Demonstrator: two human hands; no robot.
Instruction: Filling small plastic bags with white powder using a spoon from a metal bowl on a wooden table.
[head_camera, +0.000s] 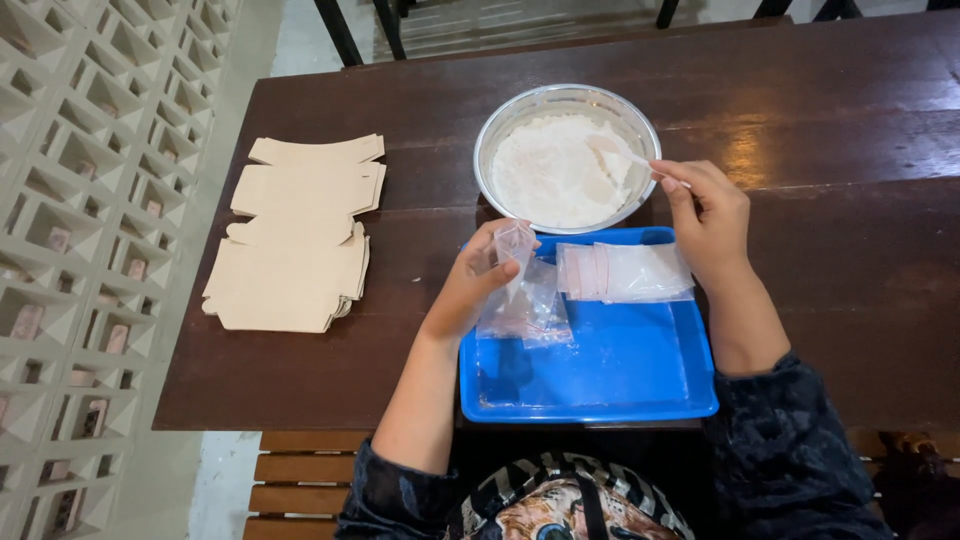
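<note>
My left hand (470, 285) holds a small clear plastic bag (512, 245) open and upright over the near left of a blue tray (600, 385). My right hand (708, 215) grips the handle of a white plastic spoon (620, 152) whose bowl lies in the white powder (555, 172) inside a round metal bowl (492, 130). More clear bags lie on the tray: a crumpled few (525, 315) under my left hand and a flat stack (625, 272) by my right wrist.
A pile of flat, unfolded tan cardboard boxes (295, 235) lies on the left of the dark wooden table (850, 290). A patterned concrete block wall (90, 200) runs along the far left. A slatted wooden bench (300, 480) sits below the table's near edge.
</note>
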